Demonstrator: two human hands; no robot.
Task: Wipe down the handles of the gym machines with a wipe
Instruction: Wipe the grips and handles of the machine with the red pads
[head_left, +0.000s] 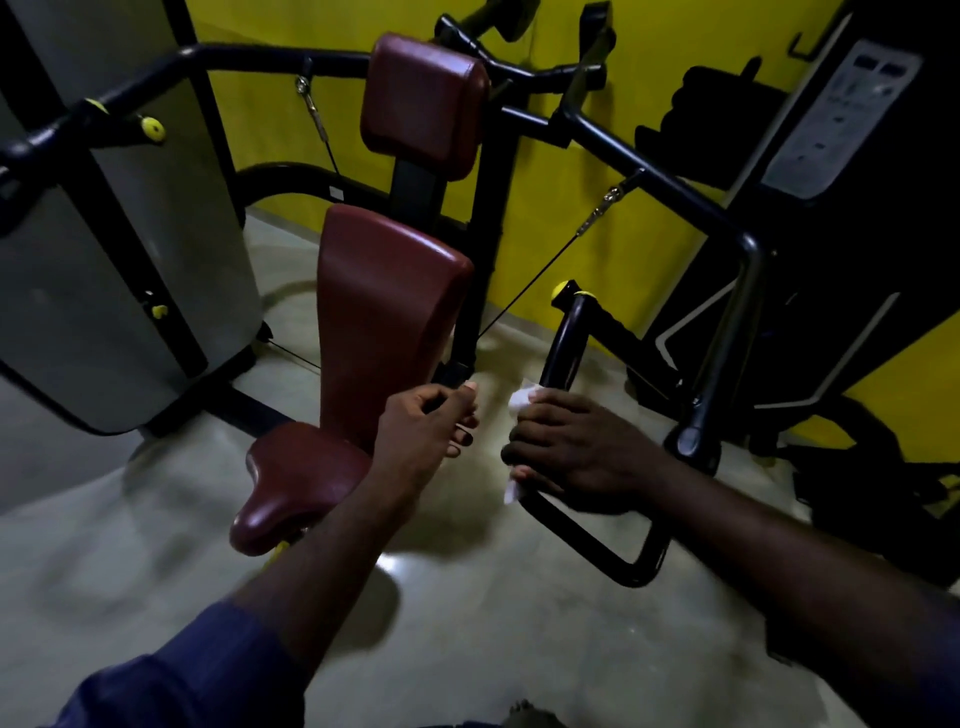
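the wipe (521, 402) is white, bunched against a glossy black handle (563, 343) tipped with a yellow end cap (561, 289). the machine's frame (649, 176) is black throughout, and a yellow knob (153, 128) dots the far bar. the seat (291, 483), back pad (389, 312) and head pad (423, 98) are dark maroon with a dull sheen. the wall (649, 41) is plain bright yellow, the floor (467, 623) pale grey-beige and shiny, the weight-stack cover (104, 260) flat grey. a sleeve (182, 670) is dark blue.
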